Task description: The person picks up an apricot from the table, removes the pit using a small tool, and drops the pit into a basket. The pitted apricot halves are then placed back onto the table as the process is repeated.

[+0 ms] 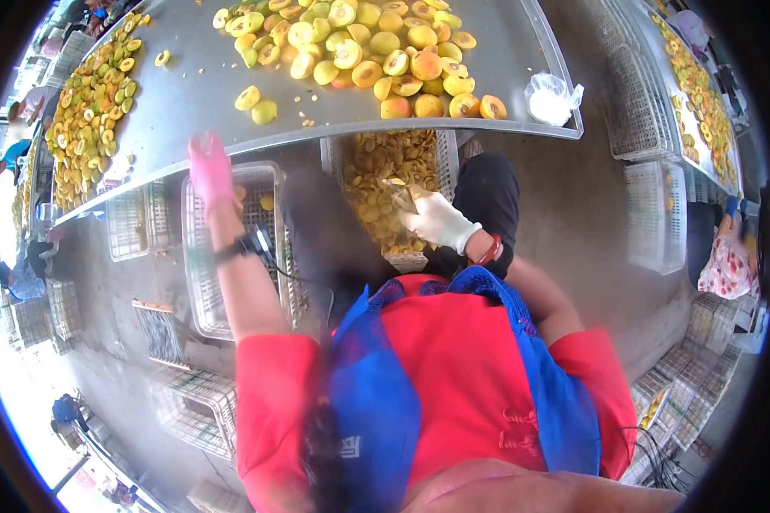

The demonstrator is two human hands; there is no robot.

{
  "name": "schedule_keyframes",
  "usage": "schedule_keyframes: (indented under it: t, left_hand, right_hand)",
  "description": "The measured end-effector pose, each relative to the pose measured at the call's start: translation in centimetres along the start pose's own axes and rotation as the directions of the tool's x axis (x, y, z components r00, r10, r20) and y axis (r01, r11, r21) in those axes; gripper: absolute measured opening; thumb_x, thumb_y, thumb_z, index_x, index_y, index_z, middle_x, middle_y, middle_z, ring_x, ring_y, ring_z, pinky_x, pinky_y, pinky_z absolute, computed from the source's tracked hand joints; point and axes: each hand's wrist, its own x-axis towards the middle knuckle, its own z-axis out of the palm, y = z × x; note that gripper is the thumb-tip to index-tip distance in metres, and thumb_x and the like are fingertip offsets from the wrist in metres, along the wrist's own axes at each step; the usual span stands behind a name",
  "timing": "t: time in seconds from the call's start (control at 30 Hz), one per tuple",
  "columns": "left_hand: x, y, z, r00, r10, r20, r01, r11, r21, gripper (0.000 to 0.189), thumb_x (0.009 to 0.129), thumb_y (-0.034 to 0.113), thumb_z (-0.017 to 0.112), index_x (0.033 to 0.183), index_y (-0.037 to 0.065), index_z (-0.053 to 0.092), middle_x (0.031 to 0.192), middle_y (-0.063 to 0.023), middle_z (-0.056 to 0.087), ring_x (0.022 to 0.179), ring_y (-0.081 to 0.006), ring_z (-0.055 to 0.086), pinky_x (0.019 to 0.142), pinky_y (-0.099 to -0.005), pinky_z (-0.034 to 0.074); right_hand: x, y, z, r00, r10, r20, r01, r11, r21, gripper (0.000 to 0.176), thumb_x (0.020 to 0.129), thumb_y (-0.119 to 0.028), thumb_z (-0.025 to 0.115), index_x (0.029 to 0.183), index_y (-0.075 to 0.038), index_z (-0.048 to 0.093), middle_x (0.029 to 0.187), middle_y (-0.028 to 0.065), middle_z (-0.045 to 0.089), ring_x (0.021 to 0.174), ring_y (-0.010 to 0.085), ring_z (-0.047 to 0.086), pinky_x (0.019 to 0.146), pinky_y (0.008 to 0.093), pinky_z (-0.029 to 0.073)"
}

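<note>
My left hand (211,171), in a pink glove, is raised at the front edge of the metal table (197,94); its fingers are blurred, and whether they hold anything is unclear. My right hand (436,220), in a white glove, is over a crate of cut yellow fruit pieces (376,171) between my knees. Its fingers are closed round something small that I cannot make out. Halved yellow fruits (351,51) lie heaped on the table beyond both hands.
A white crate (195,274) stands below my left arm. A clear plastic bag (549,98) lies at the table's right corner. More fruit (94,111) is piled at the table's left. Stacked crates (637,111) and a person's patterned sleeve (727,265) are at right.
</note>
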Motion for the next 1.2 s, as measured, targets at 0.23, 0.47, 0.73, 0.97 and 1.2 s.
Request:
schedule_keyframes:
  t: [0.23,0.47,0.73,0.97,1.2]
  left_hand:
    - [13.3,-3.2,11.1,0.973,-0.181,0.142,0.156,0.973,0.170,0.084,0.083,0.055,0.067,0.139,-0.005,0.049,0.124,-0.0245,0.064,0.112,-0.0354,0.064,0.095,-0.0424,0.049]
    - [14.2,-2.6,14.9,0.658,-0.091,0.747,0.128,0.992,0.008,0.081,0.079,0.039,0.084,0.140,0.002,0.046,0.119,-0.0147,0.065,0.101,-0.0244,0.067,0.078,-0.0399,0.057]
    - [3.2,7.1,13.7,0.654,0.160,0.740,0.097,0.952,-0.292,0.079,0.082,0.025,0.083,0.143,-0.003,0.042,0.119,-0.0116,0.067,0.103,-0.0201,0.066,0.082,-0.0332,0.055]
    - [-6.7,12.0,6.1,0.527,0.370,0.765,0.454,0.638,-0.622,0.049,0.098,0.040,0.061,0.130,0.004,0.055,0.115,-0.0129,0.068,0.093,-0.0208,0.069,0.077,-0.0312,0.057]
    - [-15.1,13.6,4.1,0.590,0.457,0.666,0.425,0.525,-0.737,0.065,0.103,0.059,0.038,0.135,0.004,0.050,0.119,-0.0183,0.065,0.100,-0.0260,0.068,0.083,-0.0346,0.056]
  right_hand:
    - [0.1,0.3,-1.0,0.997,-0.043,-0.068,0.041,0.999,-0.034,0.036,0.090,-0.022,0.063,0.110,0.006,0.053,0.079,0.0284,0.065,0.074,0.0466,0.065,0.064,0.0477,0.051]
    - [-0.2,0.9,-0.7,0.985,-0.079,-0.154,0.069,0.995,-0.069,0.030,0.090,-0.020,0.063,0.107,0.003,0.054,0.076,0.0246,0.065,0.072,0.0437,0.066,0.062,0.0477,0.052]
    - [1.1,-1.4,0.1,0.835,-0.259,-0.485,0.226,0.966,-0.127,0.031,0.089,-0.017,0.065,0.109,0.001,0.050,0.072,0.0215,0.064,0.066,0.0423,0.065,0.057,0.0474,0.052]
    - [1.7,-0.7,-0.6,0.956,0.084,-0.280,-0.057,0.993,0.106,0.027,0.090,-0.013,0.062,0.110,0.000,0.051,0.080,0.0261,0.065,0.079,0.0452,0.065,0.068,0.0485,0.053]
    - [-0.3,-6.2,-2.5,0.722,-0.571,-0.391,0.502,0.821,-0.272,0.011,0.087,-0.009,0.067,0.085,0.000,0.062,0.092,0.0188,0.057,0.067,0.0370,0.064,0.059,0.0421,0.053]
